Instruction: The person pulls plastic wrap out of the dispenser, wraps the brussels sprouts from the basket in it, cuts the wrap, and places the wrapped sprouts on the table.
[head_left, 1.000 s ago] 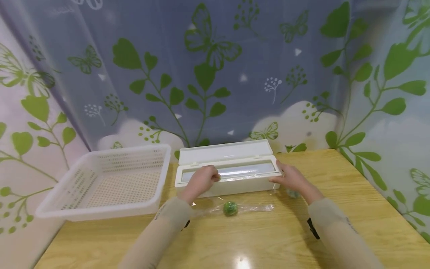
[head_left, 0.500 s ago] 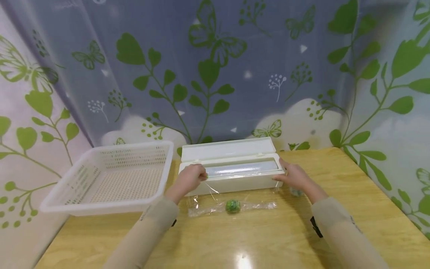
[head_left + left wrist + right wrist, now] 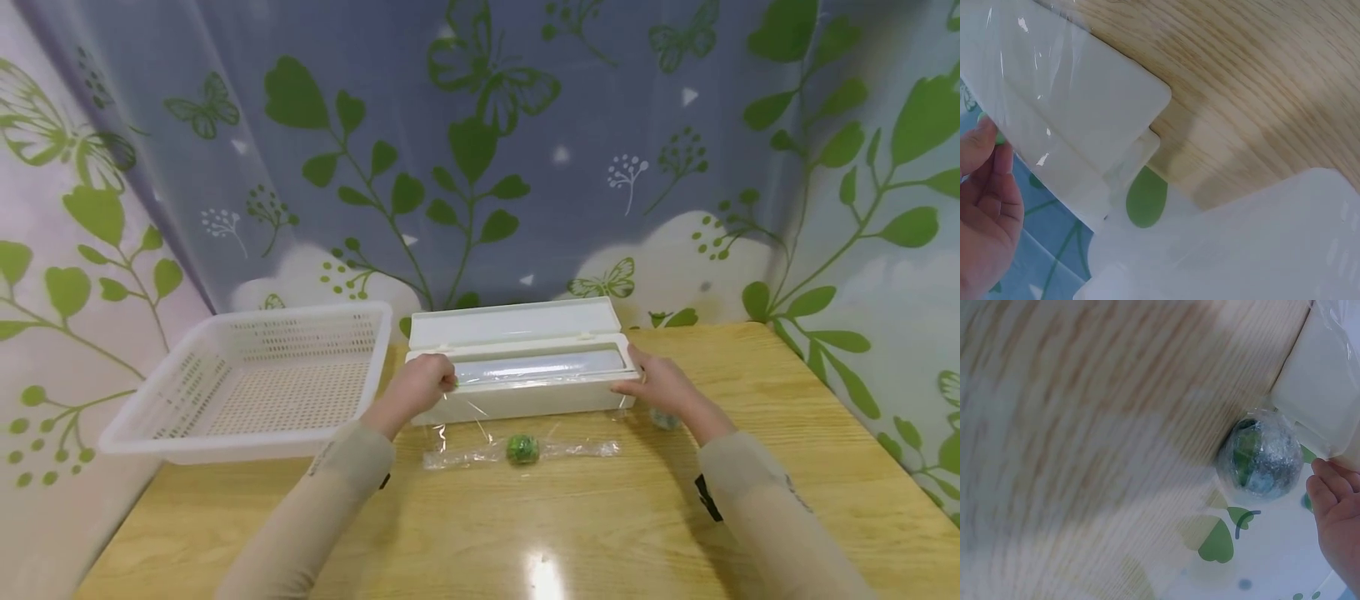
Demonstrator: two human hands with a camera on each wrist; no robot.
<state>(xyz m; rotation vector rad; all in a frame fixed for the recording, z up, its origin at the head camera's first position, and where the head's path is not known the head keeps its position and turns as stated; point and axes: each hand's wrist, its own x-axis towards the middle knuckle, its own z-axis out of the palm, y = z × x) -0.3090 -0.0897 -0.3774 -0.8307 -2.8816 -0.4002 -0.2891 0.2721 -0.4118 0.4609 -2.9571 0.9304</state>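
A white cling film dispenser lies with its lid tipped back and a silvery-white roll inside. At its front left edge my left hand pinches a small green slide cutter. My right hand grips the dispenser's right end, thumb in front. Clear cling film hangs from the front edge down onto the table. On the film sits a green ball. A second ball, wrapped in film, rests by the right end, partly behind my right hand in the head view.
A white perforated plastic basket stands to the left of the dispenser. Both are on a wood-grain table. Behind hangs a curtain printed with leaves and butterflies.
My left hand has slid leftward along the dispenser's front edge, from near its middle to the left end. The right hand keeps hold of the right end.
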